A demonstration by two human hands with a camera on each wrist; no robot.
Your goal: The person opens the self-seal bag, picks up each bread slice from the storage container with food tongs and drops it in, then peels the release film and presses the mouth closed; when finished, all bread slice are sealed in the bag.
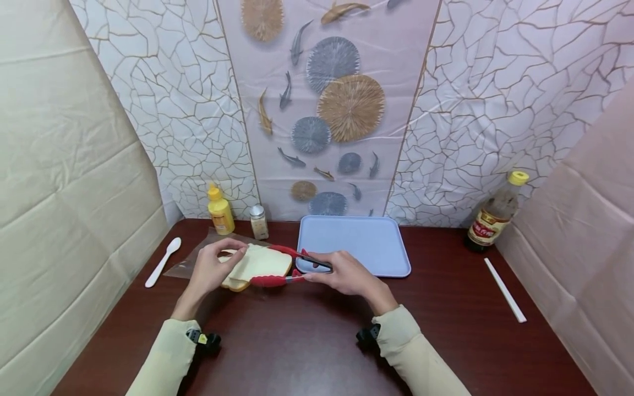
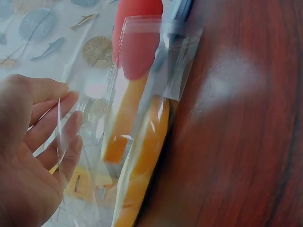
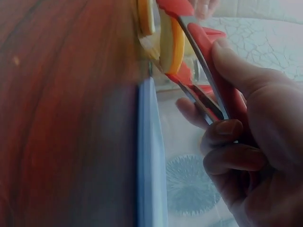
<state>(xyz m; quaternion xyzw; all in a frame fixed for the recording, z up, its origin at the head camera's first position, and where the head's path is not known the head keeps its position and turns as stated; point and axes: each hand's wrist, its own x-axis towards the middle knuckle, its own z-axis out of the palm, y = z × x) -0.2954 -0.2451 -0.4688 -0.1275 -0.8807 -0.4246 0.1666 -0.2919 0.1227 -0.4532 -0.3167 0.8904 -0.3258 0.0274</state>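
On the left of the table, bread slices (image 1: 262, 263) lie with a clear plastic bag (image 1: 185, 268). My left hand (image 1: 210, 269) pinches the bag's thin film at its edge; in the left wrist view the film (image 2: 184, 66) stretches over the bread (image 2: 144, 146) and a red tong head (image 2: 137, 42). With my right hand (image 1: 349, 273) I grip red-and-metal tongs (image 1: 269, 281) by the handles. Their two heads sit on either side of a bread slice (image 3: 173, 45), in the right wrist view raised slightly above the table. Another slice is beside it, closer to the bag.
A blue tray (image 1: 354, 245) lies behind my right hand. A yellow squeeze bottle (image 1: 220, 213) and a shaker jar (image 1: 258, 223) stand at the back left, a white spoon (image 1: 163, 263) further left. At the right are a dark sauce bottle (image 1: 490, 220) and white chopsticks (image 1: 505, 290).
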